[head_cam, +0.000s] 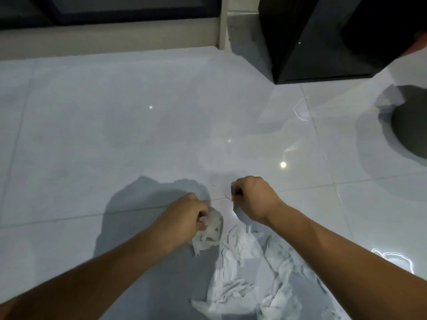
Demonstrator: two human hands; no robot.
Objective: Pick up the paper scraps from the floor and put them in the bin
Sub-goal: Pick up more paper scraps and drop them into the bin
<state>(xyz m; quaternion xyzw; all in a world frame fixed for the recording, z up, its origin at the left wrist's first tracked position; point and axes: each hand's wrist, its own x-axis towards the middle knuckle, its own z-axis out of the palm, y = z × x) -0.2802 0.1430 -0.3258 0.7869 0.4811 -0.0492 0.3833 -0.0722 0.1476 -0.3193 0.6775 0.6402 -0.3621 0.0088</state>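
White paper scraps [242, 269] lie in a loose heap on the glossy grey tiled floor [115, 135], low in the middle of the view. My left hand [184, 218] is closed around a bunch of scraps [212, 229] at the top left of the heap. My right hand [251, 199] hovers just beyond the heap with its fingers curled in; whether it holds a small scrap I cannot tell. A bin with a clear plastic liner [409, 125] stands at the right edge, partly cut off.
A black cabinet [323, 38] stands at the back right. A beige step and a dark-framed door [111, 24] run along the back. A white post [223, 21] rises between them. Glare spots dot the tiles.
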